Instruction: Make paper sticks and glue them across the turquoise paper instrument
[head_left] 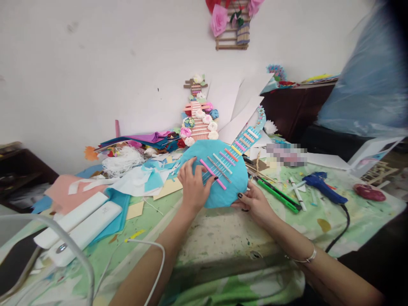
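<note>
A blue paper lute [219,197] with a round body and a curved-top neck is held tilted above the table's front edge. White strings and several coloured sticks run across it. My left hand [194,185] rests on the left of the round body, its thumb and forefinger bent at a pink stick [213,174]; the exact contact is hard to see. My right hand [256,204] grips the lower right rim of the lute, thumb in front and some fingers hidden behind. Beside the pink stick lie a grey glittery stick [219,170] and a pale one.
A green utility knife [277,195], a white pen [298,194] and a blue glue gun [325,187] lie right. White boxes [86,233], a phone [19,263] and cut paper lie left. A white cable [162,259] crosses near my left forearm. A flower-trimmed model [200,123] stands behind.
</note>
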`<state>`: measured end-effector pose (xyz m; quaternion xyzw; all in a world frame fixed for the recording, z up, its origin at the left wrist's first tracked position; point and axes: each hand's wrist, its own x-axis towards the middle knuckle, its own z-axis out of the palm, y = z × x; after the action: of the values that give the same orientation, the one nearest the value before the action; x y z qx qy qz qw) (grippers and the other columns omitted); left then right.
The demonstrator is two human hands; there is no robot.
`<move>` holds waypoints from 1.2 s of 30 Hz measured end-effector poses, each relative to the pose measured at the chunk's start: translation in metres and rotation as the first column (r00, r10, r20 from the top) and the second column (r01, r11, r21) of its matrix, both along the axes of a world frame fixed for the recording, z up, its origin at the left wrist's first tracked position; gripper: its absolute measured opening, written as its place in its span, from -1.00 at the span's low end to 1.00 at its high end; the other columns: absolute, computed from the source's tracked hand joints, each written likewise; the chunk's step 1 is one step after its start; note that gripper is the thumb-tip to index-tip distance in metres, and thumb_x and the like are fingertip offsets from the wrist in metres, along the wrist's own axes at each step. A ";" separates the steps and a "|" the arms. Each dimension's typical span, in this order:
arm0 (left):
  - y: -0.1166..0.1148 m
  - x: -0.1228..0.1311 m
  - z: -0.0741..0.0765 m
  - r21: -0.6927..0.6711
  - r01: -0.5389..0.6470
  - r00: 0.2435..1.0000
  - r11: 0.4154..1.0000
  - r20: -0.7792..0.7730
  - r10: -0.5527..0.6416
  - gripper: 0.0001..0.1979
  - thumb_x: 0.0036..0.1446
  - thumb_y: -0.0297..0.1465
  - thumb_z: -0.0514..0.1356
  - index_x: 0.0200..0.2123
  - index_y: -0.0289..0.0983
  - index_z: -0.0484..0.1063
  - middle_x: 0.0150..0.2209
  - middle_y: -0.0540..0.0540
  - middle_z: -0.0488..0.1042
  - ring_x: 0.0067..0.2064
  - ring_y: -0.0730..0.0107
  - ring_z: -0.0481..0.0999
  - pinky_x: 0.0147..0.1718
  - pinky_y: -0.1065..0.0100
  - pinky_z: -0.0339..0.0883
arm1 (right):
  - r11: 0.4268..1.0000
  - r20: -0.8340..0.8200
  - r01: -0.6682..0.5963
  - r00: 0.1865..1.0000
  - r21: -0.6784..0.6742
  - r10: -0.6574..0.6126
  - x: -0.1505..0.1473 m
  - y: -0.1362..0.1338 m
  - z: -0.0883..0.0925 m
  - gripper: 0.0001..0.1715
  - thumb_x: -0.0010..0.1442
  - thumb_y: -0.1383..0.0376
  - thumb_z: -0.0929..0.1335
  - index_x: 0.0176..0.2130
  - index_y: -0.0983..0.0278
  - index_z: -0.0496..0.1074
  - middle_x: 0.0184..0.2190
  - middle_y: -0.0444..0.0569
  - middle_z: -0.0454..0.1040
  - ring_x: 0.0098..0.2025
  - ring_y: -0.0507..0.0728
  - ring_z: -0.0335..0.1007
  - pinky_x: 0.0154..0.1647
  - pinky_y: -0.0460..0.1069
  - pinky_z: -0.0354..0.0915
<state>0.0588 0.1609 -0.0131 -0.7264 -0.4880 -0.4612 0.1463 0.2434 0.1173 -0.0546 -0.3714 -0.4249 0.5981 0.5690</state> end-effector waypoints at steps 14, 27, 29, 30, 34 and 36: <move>0.010 -0.019 0.018 0.058 0.024 0.953 0.998 0.300 -0.040 -0.10 -0.19 -0.12 0.34 0.14 -0.30 0.00 0.17 -0.35 0.11 0.25 0.03 0.06 0.18 0.06 0.00 | 0.999 0.031 -0.016 0.999 0.035 0.015 0.001 0.001 -0.004 -0.35 -0.13 0.22 0.48 -0.06 0.18 0.22 -0.47 -0.12 0.54 -0.48 0.15 0.52 -0.44 0.04 0.44; 0.014 -0.027 0.020 -0.153 0.013 0.891 0.988 0.450 0.058 -0.34 -0.13 -0.25 0.31 0.05 -0.18 0.14 0.06 -0.16 0.30 0.11 0.13 0.28 0.07 0.15 0.16 | 0.998 0.119 0.049 0.991 0.034 -0.053 0.002 -0.002 0.004 -0.26 -0.14 0.12 0.48 0.01 0.21 0.23 -0.54 -0.16 0.48 -0.53 0.12 0.46 -0.48 0.02 0.42; 0.014 -0.024 0.017 -0.184 0.018 0.884 0.983 0.463 0.071 -0.37 -0.11 -0.25 0.30 0.04 -0.18 0.15 0.06 -0.16 0.30 0.11 0.13 0.28 0.07 0.14 0.16 | 0.996 0.168 0.075 0.982 0.058 -0.083 0.002 -0.003 0.003 -0.25 -0.11 0.09 0.46 0.03 0.21 0.22 -0.46 -0.11 0.51 -0.49 0.13 0.47 -0.47 0.03 0.41; 0.013 -0.022 0.016 -0.205 0.021 0.879 0.979 0.471 0.079 -0.38 -0.10 -0.24 0.30 0.03 -0.19 0.15 0.05 -0.17 0.30 0.11 0.12 0.28 0.07 0.12 0.16 | 0.991 0.198 0.101 0.973 0.088 -0.117 0.002 -0.002 0.003 -0.22 -0.11 0.09 0.46 0.06 0.21 0.21 -0.38 -0.06 0.53 -0.42 0.16 0.48 -0.43 0.05 0.42; 0.011 -0.013 0.009 -0.274 0.066 0.865 0.959 0.495 0.082 -0.43 -0.05 -0.21 0.26 0.01 -0.21 0.16 0.05 -0.19 0.30 0.11 0.12 0.28 0.07 0.10 0.15 | 0.925 0.307 0.270 0.886 0.268 -0.348 0.003 0.004 -0.004 -0.06 -0.21 0.12 0.51 0.12 0.18 0.15 0.03 0.08 0.39 -0.01 0.28 0.37 -0.10 0.14 0.37; 0.012 -0.011 0.006 -0.333 0.094 0.841 0.938 0.531 0.104 -0.41 -0.07 -0.19 0.27 0.01 -0.22 0.17 0.05 -0.20 0.30 0.10 0.12 0.29 0.06 0.10 0.17 | 0.894 0.359 0.329 0.830 0.305 -0.428 0.004 0.007 -0.007 -0.07 -0.20 0.12 0.51 0.11 0.19 0.16 0.10 0.10 0.32 0.06 0.30 0.30 -0.02 0.18 0.31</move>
<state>0.0482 0.1731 -0.0070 -0.5795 -0.5846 -0.5537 -0.1262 0.2478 0.1239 -0.0615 -0.4988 -0.5203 0.3260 0.6118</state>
